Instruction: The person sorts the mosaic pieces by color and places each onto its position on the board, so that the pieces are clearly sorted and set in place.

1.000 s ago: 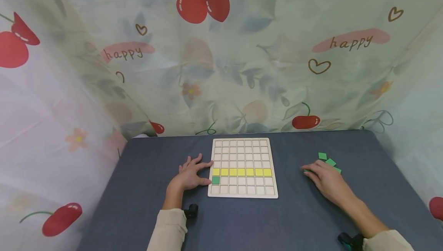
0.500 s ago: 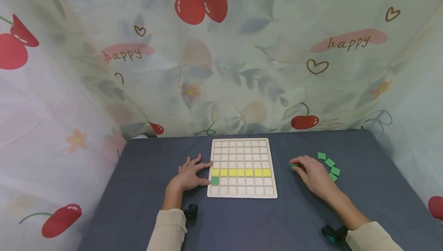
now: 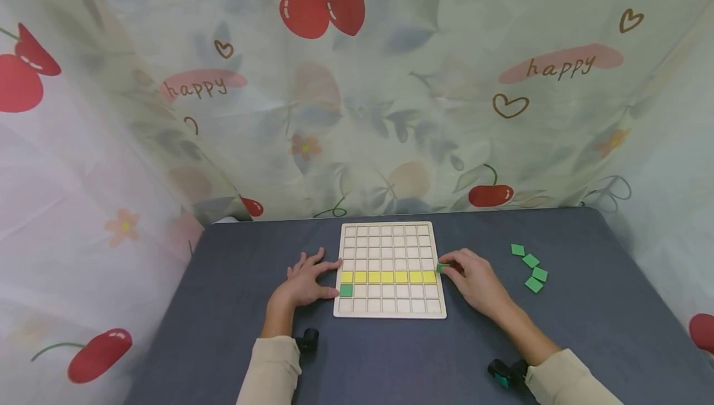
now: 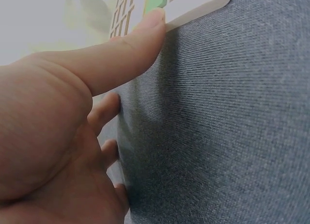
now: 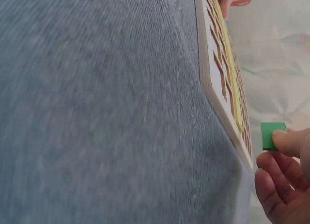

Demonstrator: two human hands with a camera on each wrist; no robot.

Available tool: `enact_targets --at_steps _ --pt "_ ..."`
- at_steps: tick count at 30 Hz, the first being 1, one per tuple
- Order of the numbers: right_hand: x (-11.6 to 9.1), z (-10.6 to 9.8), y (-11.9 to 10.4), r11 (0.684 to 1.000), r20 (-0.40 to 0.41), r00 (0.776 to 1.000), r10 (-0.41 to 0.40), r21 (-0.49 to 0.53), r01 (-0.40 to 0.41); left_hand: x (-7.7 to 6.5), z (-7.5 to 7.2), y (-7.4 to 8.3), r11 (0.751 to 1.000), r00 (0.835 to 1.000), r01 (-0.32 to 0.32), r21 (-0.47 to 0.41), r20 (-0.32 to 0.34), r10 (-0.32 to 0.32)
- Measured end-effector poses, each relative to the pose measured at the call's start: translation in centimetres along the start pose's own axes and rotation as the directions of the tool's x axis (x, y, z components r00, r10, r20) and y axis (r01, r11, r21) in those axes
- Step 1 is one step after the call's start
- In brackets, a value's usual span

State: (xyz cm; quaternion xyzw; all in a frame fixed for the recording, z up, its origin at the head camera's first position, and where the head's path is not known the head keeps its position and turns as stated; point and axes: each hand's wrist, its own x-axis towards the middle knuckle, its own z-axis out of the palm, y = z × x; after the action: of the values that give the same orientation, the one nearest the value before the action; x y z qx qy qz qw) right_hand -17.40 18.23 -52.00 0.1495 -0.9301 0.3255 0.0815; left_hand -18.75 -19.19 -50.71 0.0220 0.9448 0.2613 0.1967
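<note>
A pale wooden grid board (image 3: 388, 311) lies mid-table, one row filled with yellow tiles (image 3: 387, 277). Below that row's left end sits a single green tile (image 3: 346, 290) in its cell. My left hand (image 3: 304, 284) rests at the board's left edge, fingers spread; in the left wrist view its thumb (image 4: 123, 56) touches the rim beside the green tile. Between thumb and fingertips my right hand (image 3: 476, 281) pinches another green tile (image 5: 272, 135), at the board's right edge in the head view. The right wrist view shows that tile's flat face uncovered except where the thumb presses.
Several loose green tiles (image 3: 531, 260) lie in a curved line on the dark cloth-covered table (image 3: 390, 361), to the right of the right hand. A patterned curtain (image 3: 390, 113) hangs behind the table. Black wrist cameras (image 3: 308, 341) sit at both sleeves.
My right hand has moved left from the loose green tiles to the board's right edge, carrying one tile. The left hand has stayed at the board's left edge.
</note>
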Motion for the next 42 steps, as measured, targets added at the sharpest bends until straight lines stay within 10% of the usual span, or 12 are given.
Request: enact_targets --at_steps 42 --pt "2.5 5.9 -8.1 0.981 0.133 0.988 -0.072 0.188 0.046 0.2 0.2 -0.3 1.000 1.000 0.000 -0.016 0.001 0.000"
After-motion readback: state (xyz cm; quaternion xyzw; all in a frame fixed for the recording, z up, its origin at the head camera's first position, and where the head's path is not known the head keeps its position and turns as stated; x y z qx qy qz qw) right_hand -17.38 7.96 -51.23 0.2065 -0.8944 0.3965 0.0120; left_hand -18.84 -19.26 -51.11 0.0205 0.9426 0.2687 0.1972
